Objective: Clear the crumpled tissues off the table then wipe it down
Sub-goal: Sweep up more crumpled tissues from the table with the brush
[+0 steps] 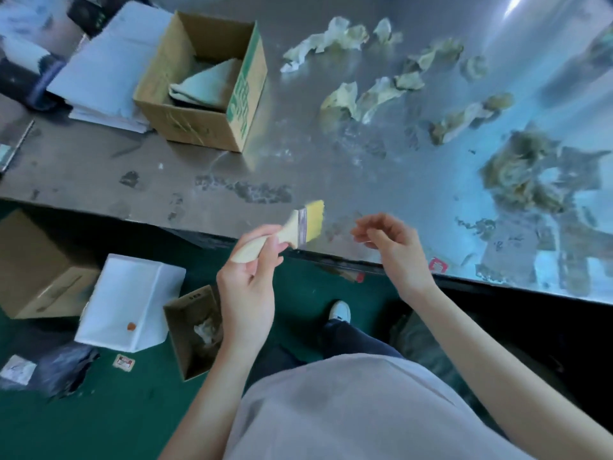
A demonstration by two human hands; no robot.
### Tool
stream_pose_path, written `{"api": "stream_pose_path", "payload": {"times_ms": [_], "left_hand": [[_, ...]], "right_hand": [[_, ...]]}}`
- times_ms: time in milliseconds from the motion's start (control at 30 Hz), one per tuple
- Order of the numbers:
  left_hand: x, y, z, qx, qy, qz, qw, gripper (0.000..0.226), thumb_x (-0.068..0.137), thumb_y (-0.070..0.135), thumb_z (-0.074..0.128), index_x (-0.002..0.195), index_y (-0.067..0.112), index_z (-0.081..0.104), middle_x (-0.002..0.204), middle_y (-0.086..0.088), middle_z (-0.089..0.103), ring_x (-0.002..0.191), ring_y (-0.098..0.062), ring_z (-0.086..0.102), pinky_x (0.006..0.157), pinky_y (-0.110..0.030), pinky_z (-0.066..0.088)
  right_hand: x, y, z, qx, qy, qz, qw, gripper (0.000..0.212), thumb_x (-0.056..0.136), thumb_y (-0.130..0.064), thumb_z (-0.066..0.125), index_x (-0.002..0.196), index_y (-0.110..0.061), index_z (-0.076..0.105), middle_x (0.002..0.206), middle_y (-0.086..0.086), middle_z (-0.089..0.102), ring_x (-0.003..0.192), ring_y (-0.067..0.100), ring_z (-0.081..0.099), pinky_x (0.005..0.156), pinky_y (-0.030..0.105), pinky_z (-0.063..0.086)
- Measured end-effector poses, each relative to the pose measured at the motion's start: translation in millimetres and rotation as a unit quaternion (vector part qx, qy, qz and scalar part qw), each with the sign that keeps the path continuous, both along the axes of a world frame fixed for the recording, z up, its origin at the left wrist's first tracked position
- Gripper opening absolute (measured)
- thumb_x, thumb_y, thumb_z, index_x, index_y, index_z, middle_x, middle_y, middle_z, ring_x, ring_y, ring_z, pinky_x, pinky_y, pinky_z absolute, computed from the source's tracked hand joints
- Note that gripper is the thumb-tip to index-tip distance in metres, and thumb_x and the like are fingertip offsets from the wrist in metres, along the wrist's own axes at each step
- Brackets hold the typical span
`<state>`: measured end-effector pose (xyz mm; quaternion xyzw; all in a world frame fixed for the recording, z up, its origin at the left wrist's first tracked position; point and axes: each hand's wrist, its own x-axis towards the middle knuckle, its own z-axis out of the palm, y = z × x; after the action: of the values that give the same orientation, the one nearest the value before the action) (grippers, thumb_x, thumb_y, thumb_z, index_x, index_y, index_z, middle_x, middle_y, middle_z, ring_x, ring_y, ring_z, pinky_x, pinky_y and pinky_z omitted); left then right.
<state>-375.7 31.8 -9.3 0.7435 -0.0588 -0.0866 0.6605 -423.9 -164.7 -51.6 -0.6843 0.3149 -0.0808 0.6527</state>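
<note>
Left fingers (265, 242) grip brush (285, 232), tissues (371, 97) well beyond.

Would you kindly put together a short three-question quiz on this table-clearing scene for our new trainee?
1. True or false: the left hand grips a brush with yellow bristles.
2. Where do the crumpled tissues lie? A) on the table B) on the green floor C) in the right hand
3. Fill in: the open cardboard box on the table holds a folded ____.

Key:
1. True; the brush points toward the table edge.
2. A; they are scattered across the tabletop, none yet picked up.
3. Cloth; the right hand holds nothing.
</note>
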Motion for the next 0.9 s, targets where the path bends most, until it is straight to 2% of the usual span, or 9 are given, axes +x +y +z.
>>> {"api": "stream_pose_path", "payload": {"times_ms": [300,400,633,800,900], "left_hand": [[42,-54,-4,0.010,-0.019,0.013,1.000,0.019,0.101,0.018,0.050,0.102,0.030,0.065,0.100,0.010,0.074,0.094,-0.012,0.072,0.077,-0.023,0.057],[61,-69,-3,0.009,-0.011,0.029,0.999,0.018,0.101,0.018,0.050,0.101,0.028,0.065,0.101,0.004,0.072,0.093,-0.012,0.072,0.077,-0.024,0.057],[124,-98,-3,0.005,-0.033,0.029,0.999,0.015,0.101,0.017,0.050,0.108,0.016,0.063,0.103,0.004,0.071,0.096,-0.013,0.072,0.079,-0.028,0.058],[171,-109,-7,0.007,-0.067,-0.005,0.998,0.016,0.101,0.020,0.050,0.107,0.028,0.062,0.109,0.001,0.068,0.101,-0.014,0.070,0.082,-0.030,0.057],[197,-115,-11,0.014,-0.084,-0.025,0.996,0.019,0.102,0.017,0.049,0.107,0.031,0.061,0.114,-0.006,0.065,0.105,-0.021,0.068,0.085,-0.034,0.056]], "right_hand": [[21,-52,-7,0.028,0.010,-0.046,0.998,0.031,0.088,0.010,0.039,0.089,-0.010,0.064,0.083,0.008,0.067,0.079,0.019,0.063,0.069,0.014,0.049],[40,-59,-8,0.032,0.007,-0.065,0.997,0.029,0.087,0.009,0.039,0.091,-0.007,0.064,0.082,0.007,0.067,0.076,0.017,0.063,0.067,0.011,0.048],[92,-77,-15,0.014,0.008,-0.088,0.996,0.032,0.085,0.006,0.042,0.086,-0.016,0.065,0.080,0.002,0.069,0.075,0.016,0.064,0.075,0.028,0.051],[129,-90,-17,0.005,0.009,-0.137,0.991,0.031,0.084,0.006,0.042,0.087,-0.015,0.065,0.081,0.002,0.069,0.074,0.014,0.064,0.071,0.026,0.050],[149,-98,-16,-0.002,0.009,-0.158,0.987,0.030,0.084,0.006,0.042,0.089,-0.012,0.065,0.082,0.003,0.069,0.073,0.014,0.063,0.071,0.023,0.050]]}}
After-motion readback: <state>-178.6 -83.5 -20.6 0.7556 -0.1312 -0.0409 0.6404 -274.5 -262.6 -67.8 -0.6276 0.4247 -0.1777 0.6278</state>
